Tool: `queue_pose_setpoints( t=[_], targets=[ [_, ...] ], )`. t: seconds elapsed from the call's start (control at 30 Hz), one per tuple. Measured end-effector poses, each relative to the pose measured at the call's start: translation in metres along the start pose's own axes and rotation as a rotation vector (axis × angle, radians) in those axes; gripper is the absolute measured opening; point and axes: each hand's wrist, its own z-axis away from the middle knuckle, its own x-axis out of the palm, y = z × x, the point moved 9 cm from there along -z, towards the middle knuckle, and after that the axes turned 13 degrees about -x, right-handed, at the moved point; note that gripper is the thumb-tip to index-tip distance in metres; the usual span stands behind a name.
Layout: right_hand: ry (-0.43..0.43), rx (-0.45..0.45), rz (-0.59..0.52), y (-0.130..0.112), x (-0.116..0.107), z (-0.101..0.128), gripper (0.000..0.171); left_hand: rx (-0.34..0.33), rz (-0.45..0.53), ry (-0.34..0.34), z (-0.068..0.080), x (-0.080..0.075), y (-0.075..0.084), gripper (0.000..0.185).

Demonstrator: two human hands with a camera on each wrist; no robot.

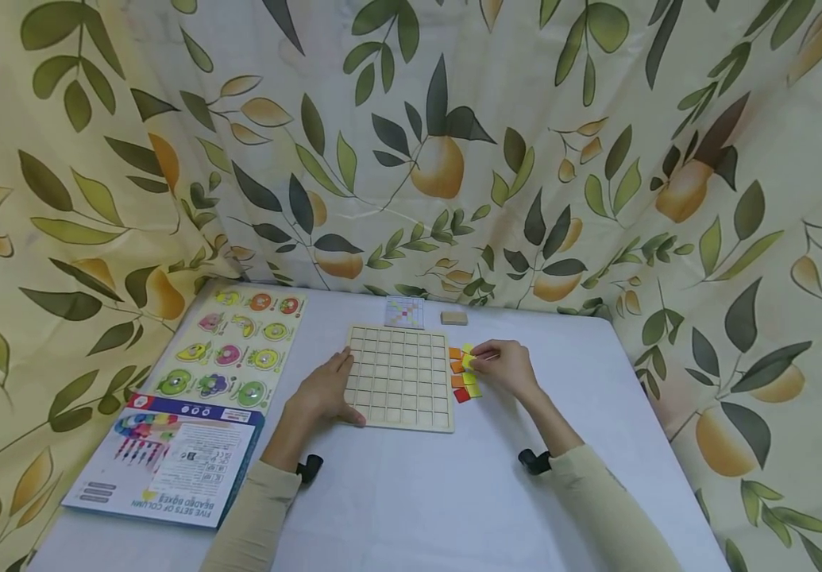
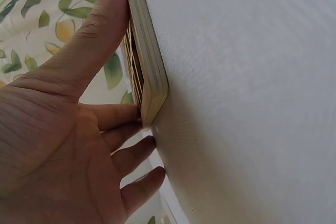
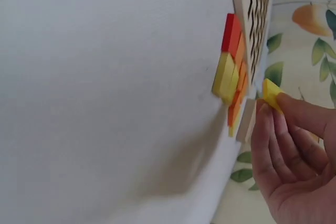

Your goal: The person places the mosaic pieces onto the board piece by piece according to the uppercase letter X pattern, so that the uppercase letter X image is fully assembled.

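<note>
A wooden grid board [image 1: 399, 378], divided into small square cells, lies flat in front of me. My left hand [image 1: 325, 391] touches its near left corner, thumb along the near edge and fingers extended at the left side; the left wrist view shows the thumb on the board's edge [image 2: 149, 56]. Between thumb and fingertips my right hand [image 3: 296, 150] pinches a yellow square tile [image 3: 272, 95], raised off the table. Beside the board's right edge sit orange tiles [image 1: 457, 367], more yellow tiles [image 1: 473, 391] and a red tile [image 1: 461, 395], partly under the right hand in the head view.
Behind the board are a small patterned card [image 1: 404, 312] and a wooden block [image 1: 453, 318]. At the left lie a fruit picture board [image 1: 228, 342] and a flat printed box [image 1: 167, 461]. Patterned curtains [image 1: 411, 143] enclose the white table [image 1: 425, 508].
</note>
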Motion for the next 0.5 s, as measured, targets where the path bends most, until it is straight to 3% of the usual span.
queue_pose_setpoints(
  t=[0.5],
  targets=[
    [0.003, -0.019, -0.201, -0.029, 0.041, -0.042, 0.015, -0.006, -0.016, -0.005, 0.003, -0.002, 0.0, 0.132]
  ],
)
